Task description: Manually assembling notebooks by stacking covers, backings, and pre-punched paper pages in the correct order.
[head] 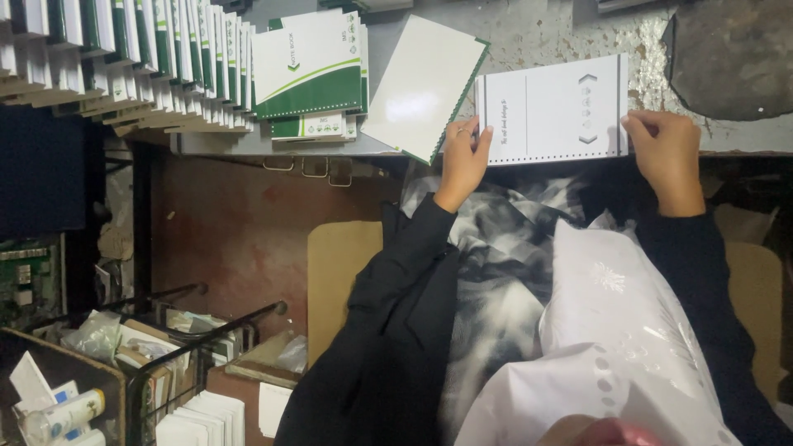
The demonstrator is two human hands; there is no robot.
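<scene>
A white punched sheet block (552,109) with faint grey print lies on the grey worktable (537,33), its perforated edge toward me. My left hand (462,157) grips its left end, a ring on one finger. My right hand (665,149) grips its right end. Both arms wear black sleeves. Just left of it a white cover with a green edge (423,84) lies tilted on the table.
A stack of green-and-white notebook covers (310,74) sits further left, beside a long fanned row of the same covers (124,58). A dark round slab (731,54) lies at the back right. Below left stand a crate with bottles (58,405) and metal rails (215,330).
</scene>
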